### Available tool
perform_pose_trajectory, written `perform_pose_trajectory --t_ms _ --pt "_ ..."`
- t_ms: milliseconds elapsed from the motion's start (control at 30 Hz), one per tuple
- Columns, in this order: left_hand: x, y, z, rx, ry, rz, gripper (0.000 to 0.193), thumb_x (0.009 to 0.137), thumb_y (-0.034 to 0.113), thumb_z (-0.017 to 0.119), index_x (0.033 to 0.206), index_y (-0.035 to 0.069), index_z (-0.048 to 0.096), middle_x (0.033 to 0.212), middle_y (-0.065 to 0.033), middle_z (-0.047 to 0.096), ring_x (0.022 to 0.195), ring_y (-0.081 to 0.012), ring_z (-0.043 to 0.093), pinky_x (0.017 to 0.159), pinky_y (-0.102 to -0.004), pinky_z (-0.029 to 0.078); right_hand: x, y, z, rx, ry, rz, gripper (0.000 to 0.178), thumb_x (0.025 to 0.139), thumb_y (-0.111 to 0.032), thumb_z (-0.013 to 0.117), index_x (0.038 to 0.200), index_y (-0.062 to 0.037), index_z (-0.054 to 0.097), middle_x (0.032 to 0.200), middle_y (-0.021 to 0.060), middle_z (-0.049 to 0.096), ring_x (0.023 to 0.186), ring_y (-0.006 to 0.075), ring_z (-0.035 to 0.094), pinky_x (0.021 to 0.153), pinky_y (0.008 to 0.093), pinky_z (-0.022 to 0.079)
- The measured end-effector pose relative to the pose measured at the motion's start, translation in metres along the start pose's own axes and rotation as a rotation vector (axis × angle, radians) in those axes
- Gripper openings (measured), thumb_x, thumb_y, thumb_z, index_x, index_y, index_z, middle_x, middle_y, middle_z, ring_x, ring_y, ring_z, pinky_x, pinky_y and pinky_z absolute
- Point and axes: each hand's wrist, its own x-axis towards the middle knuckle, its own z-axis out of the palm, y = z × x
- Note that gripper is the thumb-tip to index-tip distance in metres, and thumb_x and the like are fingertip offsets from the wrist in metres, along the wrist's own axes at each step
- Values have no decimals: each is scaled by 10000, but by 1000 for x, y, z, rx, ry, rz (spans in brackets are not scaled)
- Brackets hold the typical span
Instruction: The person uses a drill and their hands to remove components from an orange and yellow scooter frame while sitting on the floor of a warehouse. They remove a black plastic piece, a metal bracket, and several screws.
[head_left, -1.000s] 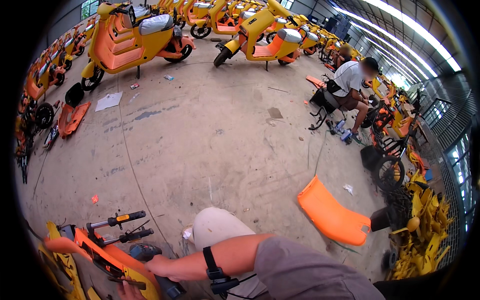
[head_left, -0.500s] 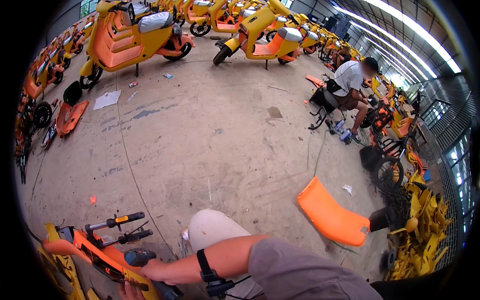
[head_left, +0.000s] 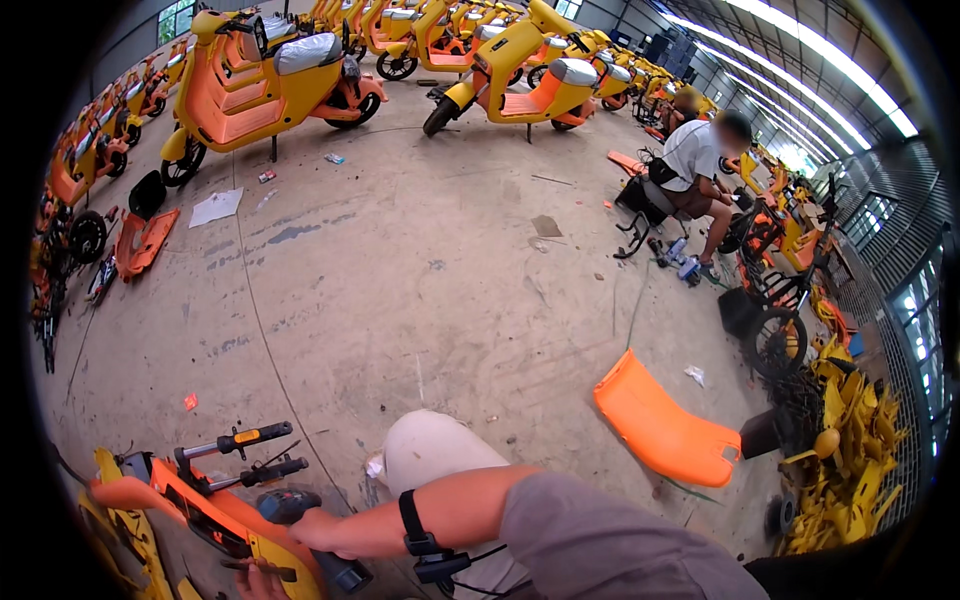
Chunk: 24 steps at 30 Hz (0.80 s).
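My right hand (head_left: 316, 530) grips a blue-and-black cordless drill (head_left: 284, 505), its black battery base showing below my wrist. The drill is held over the side of an orange-and-yellow scooter body (head_left: 185, 495) lying at the lower left. My left hand (head_left: 259, 584) is at the bottom edge, its fingertips bent against a dark strip on that body; what they pinch there is hard to see. Two fork tubes (head_left: 240, 438) stick out from the body toward the right. The drill's tip is hidden.
An orange curved panel (head_left: 665, 425) lies on the floor to the right. Yellow plastic parts (head_left: 845, 470) are heaped at the far right. A seated person (head_left: 692, 160) works beside a stripped scooter frame (head_left: 775, 340). Yellow-orange scooters (head_left: 265, 85) stand in rows at the back.
The view has shifted slightly. My right hand still holds the drill over the scooter body, and my left hand stays at almost the same spot by the dark strip.
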Motion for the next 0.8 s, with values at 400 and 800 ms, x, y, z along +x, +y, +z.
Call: perform_pose_trajectory --t_ms 400,800 --pt "-19 7 18 10 25 38 379 927 160 602 1240 -36 511 1160 -139 570 1024 -243 565 873 -371 492 -27 -1 -28 51 2 43 296 769 -253 641 866 24 679 851 134 644 744 215 597 647 377 462" --pt "18 7 11 -325 -25 -64 223 877 4 589 1085 49 521 976 -70 589 881 -196 631 756 -292 516 -23 -18 -15 236 -102 13 168 803 -155 651 901 -25 609 756 77 623 685 167 603 632 318 492"
